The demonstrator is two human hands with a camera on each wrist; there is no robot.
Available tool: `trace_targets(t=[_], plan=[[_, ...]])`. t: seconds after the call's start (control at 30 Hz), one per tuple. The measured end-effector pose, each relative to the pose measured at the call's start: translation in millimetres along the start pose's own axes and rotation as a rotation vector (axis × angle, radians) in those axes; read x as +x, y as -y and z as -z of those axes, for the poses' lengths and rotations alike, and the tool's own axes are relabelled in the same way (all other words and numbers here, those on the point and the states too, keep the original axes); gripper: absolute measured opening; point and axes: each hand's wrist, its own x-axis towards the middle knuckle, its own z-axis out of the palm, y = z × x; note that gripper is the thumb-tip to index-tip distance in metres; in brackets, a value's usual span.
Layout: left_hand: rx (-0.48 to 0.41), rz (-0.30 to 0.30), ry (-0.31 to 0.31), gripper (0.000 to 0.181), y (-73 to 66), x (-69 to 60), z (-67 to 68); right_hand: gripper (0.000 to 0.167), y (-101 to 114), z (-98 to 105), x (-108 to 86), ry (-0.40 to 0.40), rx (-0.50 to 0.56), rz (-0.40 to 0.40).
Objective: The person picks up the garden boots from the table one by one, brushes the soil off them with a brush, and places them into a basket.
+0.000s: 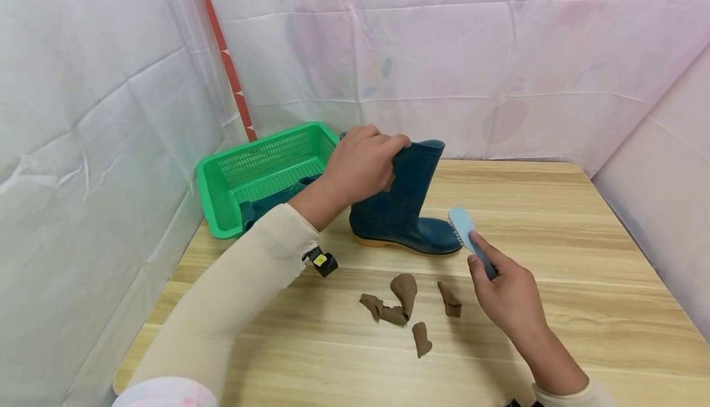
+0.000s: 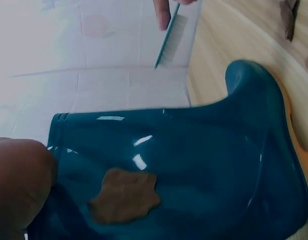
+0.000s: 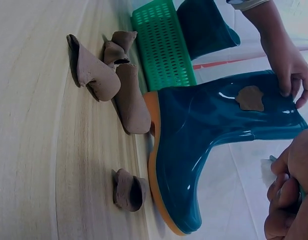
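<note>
A dark teal rubber boot (image 1: 410,197) with a tan sole stands upright on the wooden table, toe pointing right. My left hand (image 1: 363,163) grips the top of its shaft. A flat brown clay-like patch (image 2: 125,196) sticks to the side of the shaft, and the right wrist view shows the same patch (image 3: 251,98) just below the left hand. In my right hand (image 1: 510,299) is a light blue brush (image 1: 461,222), held by the handle. Its bristles face the boot's toe; whether they touch it I cannot tell.
Several curled brown clay-like pieces (image 1: 405,290) lie on the table (image 1: 554,333) in front of the boot. At the back left stands a green perforated basket (image 1: 222,209) with another teal boot (image 1: 277,200) inside. White cloth walls (image 1: 444,55) rise behind and beside the table.
</note>
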Motion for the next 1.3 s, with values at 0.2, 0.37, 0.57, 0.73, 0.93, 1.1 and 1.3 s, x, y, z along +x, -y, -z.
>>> trace_targets(t=[0.2,0.37,0.57,0.73,0.93,1.1,1.3], plan=[[-0.059,-0.047,0.111,0.051,15.2,-10.4,5.3,0.042,0,-1,-1.0,-0.009,0.003,0.027],[-0.129,-0.107,0.064,0.047,21.8,-19.0,6.3,0.042,2,-3,-0.5,-0.002,0.003,0.056],[-0.11,-0.164,-0.005,0.048,24.8,-24.0,1.2,0.046,13,-10,10.4,0.0,0.005,0.189],[-0.117,-0.145,-0.002,0.046,24.3,-24.2,0.0,0.051,36,-20,32.7,-0.018,-0.028,0.373],[-0.12,-0.141,-0.025,0.05,22.3,-23.2,-1.1,0.051,59,-33,64.5,-0.036,-0.12,0.516],[-0.119,-0.13,-0.029,0.059,20.7,-23.9,-1.8,0.051,66,-43,82.1,-0.096,-0.184,0.646],[-0.13,-0.112,-0.01,0.061,18.6,-23.9,-0.2,0.052,69,-50,89.3,-0.101,-0.228,0.706]])
